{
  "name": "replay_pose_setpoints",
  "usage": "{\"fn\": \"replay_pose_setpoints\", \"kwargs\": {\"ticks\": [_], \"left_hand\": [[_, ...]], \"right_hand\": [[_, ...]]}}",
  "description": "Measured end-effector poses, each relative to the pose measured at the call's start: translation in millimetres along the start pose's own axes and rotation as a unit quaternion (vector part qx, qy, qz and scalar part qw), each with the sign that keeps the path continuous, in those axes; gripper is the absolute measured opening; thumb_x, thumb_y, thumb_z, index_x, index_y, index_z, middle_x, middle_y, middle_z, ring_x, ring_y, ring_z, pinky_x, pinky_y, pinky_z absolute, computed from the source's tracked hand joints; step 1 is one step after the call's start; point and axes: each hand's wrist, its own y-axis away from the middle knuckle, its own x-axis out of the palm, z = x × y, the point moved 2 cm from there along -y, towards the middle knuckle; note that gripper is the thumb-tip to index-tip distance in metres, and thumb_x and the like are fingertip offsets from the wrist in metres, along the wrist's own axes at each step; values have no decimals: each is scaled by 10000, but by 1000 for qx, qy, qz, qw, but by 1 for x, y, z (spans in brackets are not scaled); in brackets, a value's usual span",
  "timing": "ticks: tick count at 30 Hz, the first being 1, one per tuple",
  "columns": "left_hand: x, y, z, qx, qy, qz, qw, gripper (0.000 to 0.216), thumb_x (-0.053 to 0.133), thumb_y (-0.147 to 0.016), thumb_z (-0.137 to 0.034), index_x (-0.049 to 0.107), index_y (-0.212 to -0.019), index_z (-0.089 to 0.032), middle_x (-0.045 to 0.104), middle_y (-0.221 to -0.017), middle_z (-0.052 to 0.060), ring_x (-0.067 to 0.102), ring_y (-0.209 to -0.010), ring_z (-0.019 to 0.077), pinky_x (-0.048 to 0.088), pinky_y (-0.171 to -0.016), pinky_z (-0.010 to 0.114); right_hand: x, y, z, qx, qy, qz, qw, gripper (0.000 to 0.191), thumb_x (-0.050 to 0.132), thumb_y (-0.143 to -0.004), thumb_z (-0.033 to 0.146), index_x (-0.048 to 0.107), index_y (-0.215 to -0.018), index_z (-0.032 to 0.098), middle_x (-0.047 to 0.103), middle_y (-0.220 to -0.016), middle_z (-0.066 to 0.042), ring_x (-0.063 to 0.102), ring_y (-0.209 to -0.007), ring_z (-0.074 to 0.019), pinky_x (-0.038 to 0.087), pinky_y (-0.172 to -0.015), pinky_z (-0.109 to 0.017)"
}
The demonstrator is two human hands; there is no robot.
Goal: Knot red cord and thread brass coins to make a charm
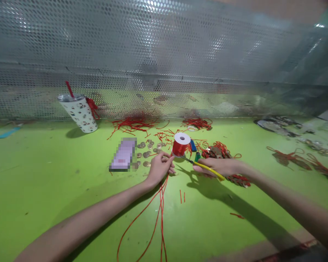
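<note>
My left hand (161,166) is closed on several red cords (161,203), pinching them near their upper ends. The cords trail down in loops over the green table toward me. My right hand (214,166) grips scissors (209,169) with yellow handles, their blades pointing left to the cords by my left fingertips. Whether the blades touch the cord I cannot tell. Just behind stands a white spool (181,145) wound with red thread. Brass coins (147,154) lie in small stacks left of the spool. Bundles of coins tied with red cord (221,150) lie behind my right hand.
A pixelated pale flat object (124,153) lies left of the coins. Farther left stands a patterned cup (80,113) with a red straw. Red cord pieces (133,124) are heaped by the perforated metal screen (112,76). Blue (193,145) and green lighter-like items (197,157) lie beside the spool.
</note>
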Motion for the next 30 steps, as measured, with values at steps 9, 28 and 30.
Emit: {"fn": "replay_pose_setpoints", "kwargs": {"ticks": [9,28,30], "left_hand": [[-1,4,-2,16,2,-1,1000,200,675,-903,-306,555,-906,-147,654,-589,-11,677,-453,148,543,-418,204],[-2,5,-3,36,3,-15,999,270,716,-862,-387,634,-919,-136,655,-575,-6,663,-442,145,554,-433,221],[-2,5,-2,36,1,-17,999,258,708,-868,-379,637,-920,-136,653,-573,-8,661,-439,144,552,-430,219]], "right_hand": [[-25,-44,15,-9,35,119,992,658,318,-926,777,417,-623,202,473,-583,-8,435,-532,-134,433,-583,-325],[-28,-62,23,-69,22,130,989,651,309,-919,793,419,-645,213,470,-552,17,444,-496,-118,445,-528,-292],[-28,-62,23,-65,22,130,989,654,293,-927,788,415,-637,215,467,-536,17,448,-493,-119,448,-533,-290]]}}
